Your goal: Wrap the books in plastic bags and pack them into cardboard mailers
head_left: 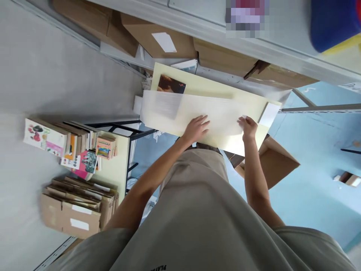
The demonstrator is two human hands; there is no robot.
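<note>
A translucent white sheet, perhaps a plastic sleeve, lies across a pale yellow tabletop. My left hand rests flat on the sheet with its fingers spread. My right hand has its fingers curled on the sheet's right edge. A book with a brown cover lies at the table's far left, its lower part blurred under the sheet. A small white paper sits at the table's right end. My torso in a grey-beige shirt fills the lower frame.
Cardboard boxes sit under a grey shelf behind the table. A side table on the left carries a row of books and a stack of cardboard mailers. An open cardboard box stands on the blue floor.
</note>
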